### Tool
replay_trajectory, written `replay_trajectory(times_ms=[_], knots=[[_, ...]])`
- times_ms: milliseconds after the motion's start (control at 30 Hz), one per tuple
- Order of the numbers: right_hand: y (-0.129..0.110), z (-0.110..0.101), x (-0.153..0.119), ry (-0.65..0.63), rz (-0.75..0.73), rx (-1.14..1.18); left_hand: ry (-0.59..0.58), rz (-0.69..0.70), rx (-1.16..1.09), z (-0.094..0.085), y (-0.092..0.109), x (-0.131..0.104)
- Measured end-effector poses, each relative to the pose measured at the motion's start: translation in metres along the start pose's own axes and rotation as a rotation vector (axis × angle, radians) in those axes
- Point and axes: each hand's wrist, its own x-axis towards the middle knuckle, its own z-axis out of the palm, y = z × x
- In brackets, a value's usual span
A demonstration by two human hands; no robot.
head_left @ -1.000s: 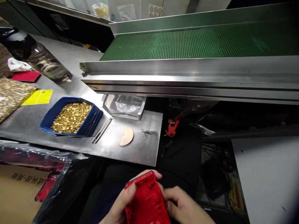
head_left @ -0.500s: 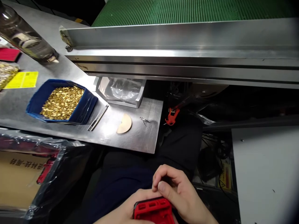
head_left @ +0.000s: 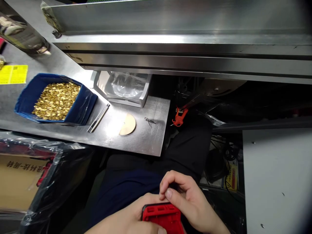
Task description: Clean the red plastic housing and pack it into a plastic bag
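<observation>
Red ribbed plastic housing (head_left: 162,217) sits gripped in left hand (head_left: 133,221); right hand (head_left: 187,201) pinches something unseen at its far edge, fitting unfinished.

Only lettering you can halfway make out is a row of dark Chinese-looking characters printed on the cardboard box (head_left: 17,182) at your near left, too blurry under the plastic to read, plus a yellow label (head_left: 13,74) on the far-left table with print too tiny.
</observation>
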Motion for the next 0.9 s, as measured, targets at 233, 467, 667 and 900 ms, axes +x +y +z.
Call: replay_trajectory(times_ms=[233,467,667,900], knots=[[0.004,-0.001,0.004,-0.018,0.01,0.135,-0.019,-0.031,0.005,-0.004,-0.003,-0.001],[0.017,0.016,0.015,-0.036,0.139,0.941,0.002,-0.026,-0.003,0.002,-0.001,0.003],[0.019,0.023,0.017,0.007,0.182,1.054,0.039,0.066,0.033,0.004,0.001,0.005],[0.019,0.022,0.016,0.02,0.201,1.039,0.023,0.057,0.051,0.001,-0.005,0.003]])
